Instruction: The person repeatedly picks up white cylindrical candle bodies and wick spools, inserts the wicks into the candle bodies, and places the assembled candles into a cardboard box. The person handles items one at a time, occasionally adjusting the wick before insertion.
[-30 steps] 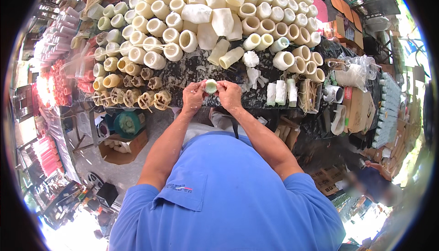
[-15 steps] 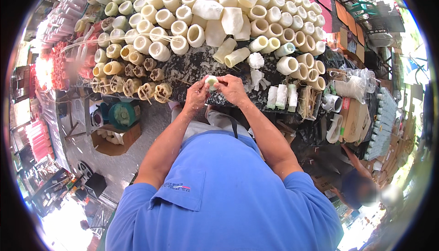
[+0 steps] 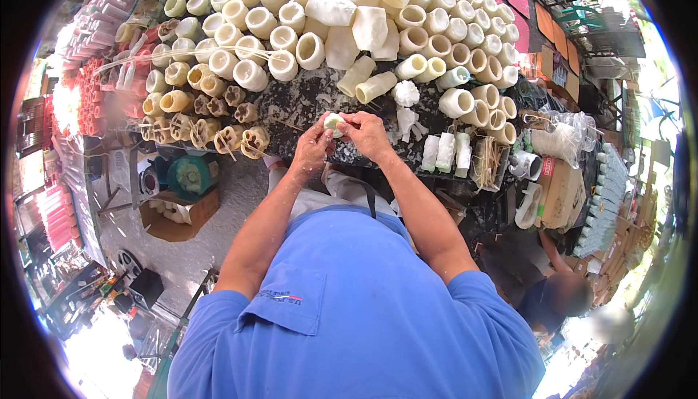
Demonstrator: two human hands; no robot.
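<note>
Between my two hands, at the near edge of the dark, wax-spattered table (image 3: 280, 105), is a small rounded piece of pale green and white wax (image 3: 333, 121). My left hand (image 3: 313, 147) grips it from the left with bent fingers. From the right, the fingertips of my right hand (image 3: 368, 136) pinch it too. Fingers partly cover the piece, so its full shape is hidden. Just beyond my hands lie two pale yellow wax cylinders (image 3: 374, 88). A white ruffled wax lump (image 3: 406, 94) rests to their right.
Many hollow cream wax cups (image 3: 310, 51) crowd the far table. Brownish openwork wax cups (image 3: 254, 142) line the left edge. White wax pillars (image 3: 446, 152) stand at the right, near a cardboard box (image 3: 563, 195). Below left is an open carton (image 3: 182, 217); another person (image 3: 549, 301) is at lower right.
The piece has tilted between my fingers, and its green face shows differently. Both hands have shifted only slightly and still hold it. The view has turned a little.
</note>
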